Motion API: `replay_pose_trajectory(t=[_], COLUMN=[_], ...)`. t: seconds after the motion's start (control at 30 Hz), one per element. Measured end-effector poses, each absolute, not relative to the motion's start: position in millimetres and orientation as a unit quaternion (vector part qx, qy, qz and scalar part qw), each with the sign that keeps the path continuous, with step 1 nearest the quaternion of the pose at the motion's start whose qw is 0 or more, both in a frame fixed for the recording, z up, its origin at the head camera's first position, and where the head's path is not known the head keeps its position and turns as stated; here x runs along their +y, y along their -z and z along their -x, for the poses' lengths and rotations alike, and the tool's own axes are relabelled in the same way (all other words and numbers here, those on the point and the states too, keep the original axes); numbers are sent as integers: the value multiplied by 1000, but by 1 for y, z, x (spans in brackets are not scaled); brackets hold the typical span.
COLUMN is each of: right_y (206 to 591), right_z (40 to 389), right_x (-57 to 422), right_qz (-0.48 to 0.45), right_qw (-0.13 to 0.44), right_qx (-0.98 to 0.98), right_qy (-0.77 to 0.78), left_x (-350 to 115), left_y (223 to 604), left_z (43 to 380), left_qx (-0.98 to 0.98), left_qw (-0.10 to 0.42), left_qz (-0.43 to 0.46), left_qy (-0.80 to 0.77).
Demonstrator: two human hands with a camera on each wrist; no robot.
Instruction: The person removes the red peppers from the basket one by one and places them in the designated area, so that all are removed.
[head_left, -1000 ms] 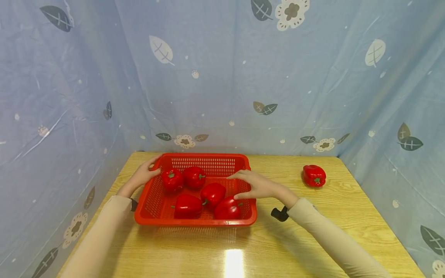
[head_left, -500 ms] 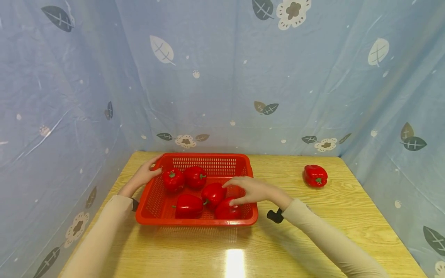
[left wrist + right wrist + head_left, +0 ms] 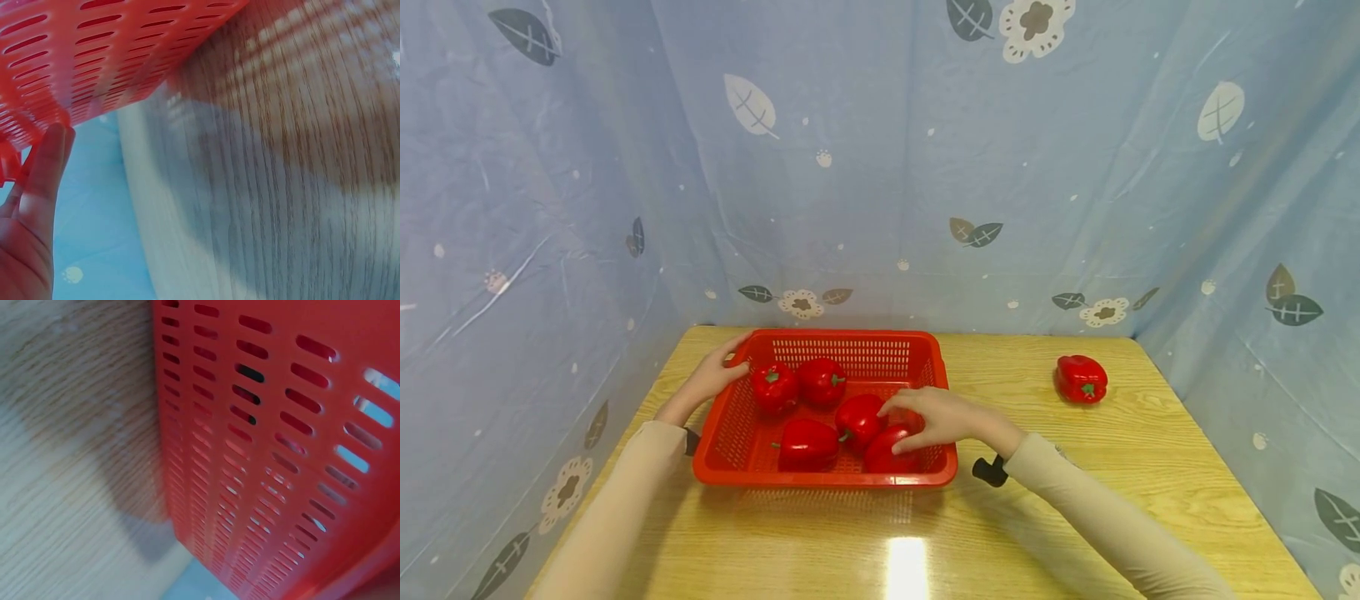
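Left hand (image 3: pixel 709 375) grips the red perforated plastic basket (image 3: pixel 820 479) by its left rim; brace it. Right hand (image 3: pixel 946 417), spread wide over the glossy red bell pepper (image 3: pixel 882 461) in the basket's near right corner, should close evenly.

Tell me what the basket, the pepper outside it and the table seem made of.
Basket: probably plastic, semi-gloss, with moulded-looking slots. Pepper: shiny red skin and green stem; real or imitation, I can't tell. Table: wood or wood-look laminate, showing grain and a glossy glare.
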State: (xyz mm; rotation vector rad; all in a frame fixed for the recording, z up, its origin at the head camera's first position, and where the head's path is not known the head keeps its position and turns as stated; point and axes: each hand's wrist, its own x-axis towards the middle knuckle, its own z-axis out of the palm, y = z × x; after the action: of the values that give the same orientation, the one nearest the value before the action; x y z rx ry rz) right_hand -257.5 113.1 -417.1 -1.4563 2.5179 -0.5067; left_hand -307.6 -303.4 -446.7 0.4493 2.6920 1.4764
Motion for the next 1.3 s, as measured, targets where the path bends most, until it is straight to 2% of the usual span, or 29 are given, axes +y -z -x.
replay_pose_trajectory(t=[0.3, 0.83, 1.07, 1.3], right_y=[423, 430, 428, 427], right_z=[254, 254, 251, 250], right_x=[111, 108, 108, 108], right_qz=[473, 469, 455, 447], right_qw=[58, 23, 24, 35], right_qx=[872, 877, 885, 890], right_qy=[112, 100, 98, 83], left_x=[-304, -305, -303, -287], left_y=[446, 447, 444, 421], left_z=[307, 308, 306, 289], left_qx=[876, 884, 880, 879], left_qw=[20, 14, 13, 13], left_qz=[-136, -132, -127, -131], left_qy=[-463, -447, -458, -458])
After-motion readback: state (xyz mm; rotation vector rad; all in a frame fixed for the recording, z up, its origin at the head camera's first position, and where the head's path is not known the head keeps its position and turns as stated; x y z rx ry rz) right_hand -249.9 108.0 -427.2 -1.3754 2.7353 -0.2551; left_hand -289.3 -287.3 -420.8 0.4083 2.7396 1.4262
